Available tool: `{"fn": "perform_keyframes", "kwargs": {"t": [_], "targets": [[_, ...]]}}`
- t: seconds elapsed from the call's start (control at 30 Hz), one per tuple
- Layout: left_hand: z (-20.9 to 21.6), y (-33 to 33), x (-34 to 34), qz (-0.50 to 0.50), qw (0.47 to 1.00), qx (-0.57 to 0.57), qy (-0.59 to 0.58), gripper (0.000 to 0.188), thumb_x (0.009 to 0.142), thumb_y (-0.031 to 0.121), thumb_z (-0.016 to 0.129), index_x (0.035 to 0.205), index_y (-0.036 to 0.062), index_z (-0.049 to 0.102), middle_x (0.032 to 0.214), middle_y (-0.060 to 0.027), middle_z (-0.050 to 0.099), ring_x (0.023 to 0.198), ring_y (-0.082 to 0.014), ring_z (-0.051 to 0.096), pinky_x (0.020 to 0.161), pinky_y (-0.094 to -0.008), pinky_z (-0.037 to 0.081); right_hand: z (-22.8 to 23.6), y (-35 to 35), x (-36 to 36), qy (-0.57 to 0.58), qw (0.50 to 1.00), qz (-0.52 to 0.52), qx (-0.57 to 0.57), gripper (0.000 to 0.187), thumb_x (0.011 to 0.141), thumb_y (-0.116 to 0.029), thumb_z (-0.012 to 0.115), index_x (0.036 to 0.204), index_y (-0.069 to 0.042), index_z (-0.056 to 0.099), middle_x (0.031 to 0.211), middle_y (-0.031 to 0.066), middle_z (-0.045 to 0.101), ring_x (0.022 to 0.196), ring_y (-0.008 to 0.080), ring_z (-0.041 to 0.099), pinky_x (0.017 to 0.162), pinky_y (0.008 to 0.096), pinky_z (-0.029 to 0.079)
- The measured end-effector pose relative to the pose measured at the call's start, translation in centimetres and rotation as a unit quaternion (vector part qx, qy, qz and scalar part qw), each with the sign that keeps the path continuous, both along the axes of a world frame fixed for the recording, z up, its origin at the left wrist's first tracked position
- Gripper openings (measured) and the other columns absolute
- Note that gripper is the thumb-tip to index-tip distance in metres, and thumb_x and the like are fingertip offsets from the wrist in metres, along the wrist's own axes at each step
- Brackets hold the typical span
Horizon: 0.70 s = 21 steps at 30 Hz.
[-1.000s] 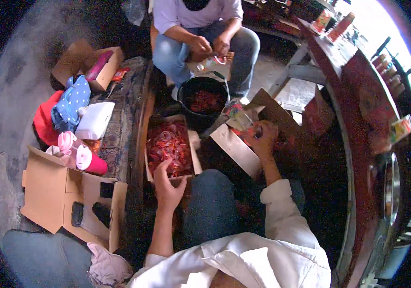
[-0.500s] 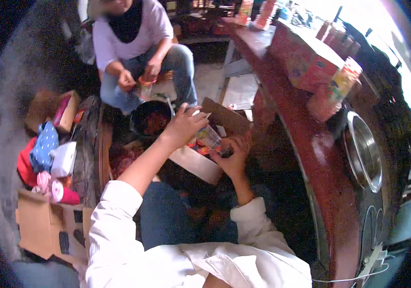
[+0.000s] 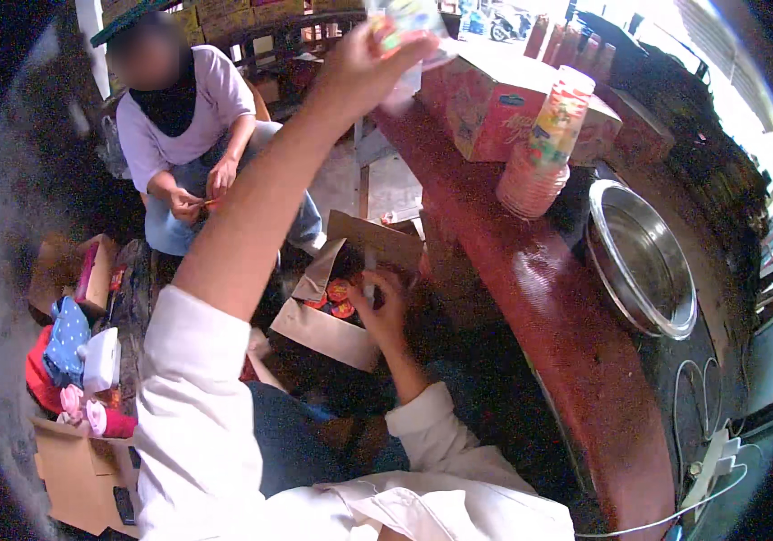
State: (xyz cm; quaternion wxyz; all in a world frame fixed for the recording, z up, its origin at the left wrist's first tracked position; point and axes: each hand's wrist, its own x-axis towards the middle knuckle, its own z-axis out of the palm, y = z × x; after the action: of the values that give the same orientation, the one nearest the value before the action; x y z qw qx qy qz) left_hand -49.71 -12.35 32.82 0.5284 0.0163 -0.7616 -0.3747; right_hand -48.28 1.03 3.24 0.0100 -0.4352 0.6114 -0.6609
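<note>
My left hand (image 3: 386,56) is raised at the far end of the red counter, fingers closed around a clear plastic cup (image 3: 412,20) with a colourful print, blurred by motion. Just below it, a translucent cup shape (image 3: 404,86) stands at the counter's edge, partly hidden by the hand. Low in the middle, my right hand (image 3: 385,311) hovers at an opened cardboard box (image 3: 323,335), its thumb and fingers curved with a gap between them. Small round red packs (image 3: 340,298) lie in the box beside its fingertips.
A tall stack of printed cups (image 3: 549,149), a pink carton (image 3: 495,113) and a steel basin (image 3: 644,257) are along the red counter (image 3: 531,261). Across from me a seated person (image 3: 184,135) handles something small. Cloths and boxes lie at left; a power strip (image 3: 716,469) lies at lower right.
My left hand has swung up and away to the counter with the cup, which both hands held over the box before. My right hand stays low by the box. The view has shifted.
</note>
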Motion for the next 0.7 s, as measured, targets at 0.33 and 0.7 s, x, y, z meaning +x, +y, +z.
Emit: {"fn": "perform_keyframes", "kwargs": {"t": [0.33,0.7], "targets": [[2.9,6.3,-12.7,0.133,0.985,-0.065,-0.085,0.075,0.053,0.064,0.068,0.085,-0.0023,0.058,0.078,-0.0171,0.062,0.073,-0.0286,0.063,0.069,-0.0349,0.049,0.1,-0.3,2.5,-0.021,0.994,0.086,0.057,0.039,0.069,-0.017,0.066,0.103,-0.003,0.056,0.106,0.0165,0.055,0.104,0.0305,0.049,0.090,0.0391,0.037],[-4.1,9.6,-9.8,0.102,0.971,-0.064,-0.208,0.076,0.054,0.062,0.066,0.102,0.0048,0.057,0.094,-0.0144,0.063,0.094,-0.0280,0.058,0.093,-0.0539,0.029,-1.4,-0.3,3.4,0.103,0.993,0.014,-0.062,0.039,0.067,-0.019,0.071,0.099,-0.005,0.054,0.089,0.0126,0.052,0.089,0.0279,0.049,0.076,0.0383,0.039]]}}
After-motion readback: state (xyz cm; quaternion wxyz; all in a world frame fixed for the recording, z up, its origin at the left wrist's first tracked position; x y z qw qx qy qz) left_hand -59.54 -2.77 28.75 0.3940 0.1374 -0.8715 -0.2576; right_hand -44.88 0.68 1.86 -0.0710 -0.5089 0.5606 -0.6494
